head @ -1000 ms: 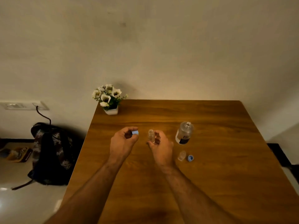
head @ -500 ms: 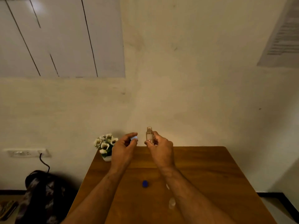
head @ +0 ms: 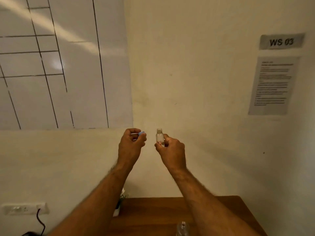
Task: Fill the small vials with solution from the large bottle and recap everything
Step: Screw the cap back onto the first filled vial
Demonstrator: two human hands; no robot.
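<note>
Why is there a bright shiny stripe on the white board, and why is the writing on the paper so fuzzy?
In the head view, room light bounces off the glossy whiteboard as a streak and a bright spot. The paper sheet sits near the wide-angle edge, small and blurred, so only the "WS 03" sign reads. The vial in the right hand looks fairly sharp.

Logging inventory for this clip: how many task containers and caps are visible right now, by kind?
Small vials: 1, uncapped small vial held by the right hand
Blue caps: 1, blue cap pinched by the left hand
Large bottles: 1, large bottle
Total: 3
</note>
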